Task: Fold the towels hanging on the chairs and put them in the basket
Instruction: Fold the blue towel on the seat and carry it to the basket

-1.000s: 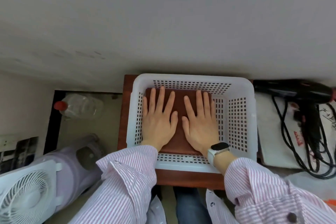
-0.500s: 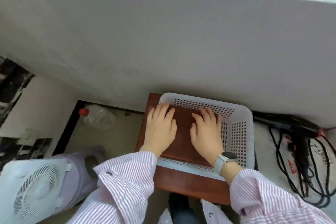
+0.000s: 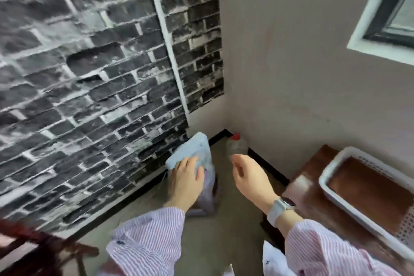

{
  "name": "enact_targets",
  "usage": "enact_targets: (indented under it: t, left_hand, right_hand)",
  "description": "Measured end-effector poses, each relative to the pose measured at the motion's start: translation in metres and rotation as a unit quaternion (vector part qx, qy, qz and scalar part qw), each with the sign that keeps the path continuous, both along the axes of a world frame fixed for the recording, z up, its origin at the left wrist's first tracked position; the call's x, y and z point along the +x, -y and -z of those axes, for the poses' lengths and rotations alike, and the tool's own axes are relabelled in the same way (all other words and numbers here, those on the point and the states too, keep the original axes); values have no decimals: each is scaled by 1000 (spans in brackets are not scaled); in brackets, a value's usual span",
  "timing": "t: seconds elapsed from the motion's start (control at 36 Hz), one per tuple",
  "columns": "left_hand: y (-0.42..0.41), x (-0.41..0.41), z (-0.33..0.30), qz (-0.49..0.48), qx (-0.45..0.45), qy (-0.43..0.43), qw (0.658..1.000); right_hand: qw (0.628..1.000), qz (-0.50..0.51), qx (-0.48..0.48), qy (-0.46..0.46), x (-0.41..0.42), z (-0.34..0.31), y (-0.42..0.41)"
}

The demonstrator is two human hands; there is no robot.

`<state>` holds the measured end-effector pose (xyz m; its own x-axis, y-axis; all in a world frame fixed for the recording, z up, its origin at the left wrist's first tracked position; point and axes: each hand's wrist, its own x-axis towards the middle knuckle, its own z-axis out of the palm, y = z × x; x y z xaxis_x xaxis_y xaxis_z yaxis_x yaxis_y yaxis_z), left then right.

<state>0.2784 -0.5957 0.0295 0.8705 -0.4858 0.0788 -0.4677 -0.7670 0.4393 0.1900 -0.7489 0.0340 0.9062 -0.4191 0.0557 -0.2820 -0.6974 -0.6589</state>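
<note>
Both hands (image 3: 186, 179) off folded towel (image 3: 369, 190)

Colours and patterns in the corner of the room

The brick wall (image 3: 89, 74) is dark grey with whitish joints; the sleeves (image 3: 147, 246) have thin pink and white stripes. The basket (image 3: 331, 177) is white, with a reddish-brown towel (image 3: 376, 192) inside, and stands on a dark brown surface (image 3: 313, 170). The watch (image 3: 279, 208) has a pale grey band; the bottle (image 3: 237, 144) has a red cap.

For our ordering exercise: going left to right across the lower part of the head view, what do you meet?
Dark red chair → left hand → right hand → wristwatch → white basket holding the folded brown towel.
</note>
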Motion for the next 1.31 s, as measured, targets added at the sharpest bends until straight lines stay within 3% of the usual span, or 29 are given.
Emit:
enact_targets:
  t: [0.28,0.44,0.58,0.83,1.08,1.22,1.31]
  left_hand:
    - [-309,-28,-31,-247,-36,30,968]
    - [-445,-45,-47,-368,-34,71,927]
    - [-534,-37,-57,-429,-28,90,898]
    - [-688,48,-75,-456,1,82,886]
    - [-799,172,-71,-382,94,61,917]
    - [-825,213,-56,-346,155,57,924]
    - [-837,226,-44,-335,179,45,924]
  right_hand:
    - [962,-272,-4,-17,52,-27,-274]
    - [910,-414,-18,-18,77,-38,-409]
    - [882,-469,-39,-15,108,-48,-501]
    - [894,-445,-23,44,235,-50,-666]
    - [909,-374,-126,133,371,-56,-790]
    - [912,-365,-183,45,405,-51,-814]
    - [906,-388,-169,-14,411,-44,-822]
